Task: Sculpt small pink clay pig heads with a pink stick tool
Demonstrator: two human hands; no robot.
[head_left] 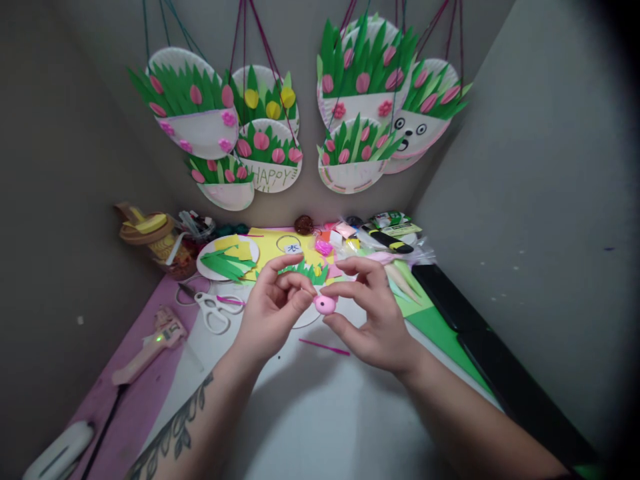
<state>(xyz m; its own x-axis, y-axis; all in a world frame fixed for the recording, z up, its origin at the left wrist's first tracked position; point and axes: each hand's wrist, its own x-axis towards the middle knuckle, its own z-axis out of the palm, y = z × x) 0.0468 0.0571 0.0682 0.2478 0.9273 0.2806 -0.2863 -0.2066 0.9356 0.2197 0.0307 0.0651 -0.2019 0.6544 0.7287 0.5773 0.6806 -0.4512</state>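
Observation:
A small pink ball of what looks like clay [325,305], with a dark dot on its front, is raised above the white work surface. The thumb and forefinger of my right hand [373,310] grip it from the right. My left hand [275,303] is pinched closed right beside the ball's upper left; whatever sits between those fingertips is too small or hidden to make out. Below the hands lies a thin magenta tool or stick [324,347]. Behind them, partly covered, is a paper plate with green paper grass [305,270].
White scissors [215,313] and a lit glue gun [160,340] lie to the left. A plate of green and yellow paper [205,260], a lidded cup [165,243] and clay packets [343,233] line the back. A black-handled cutter [390,240] lies back right. Decorated plates [200,137] hang above.

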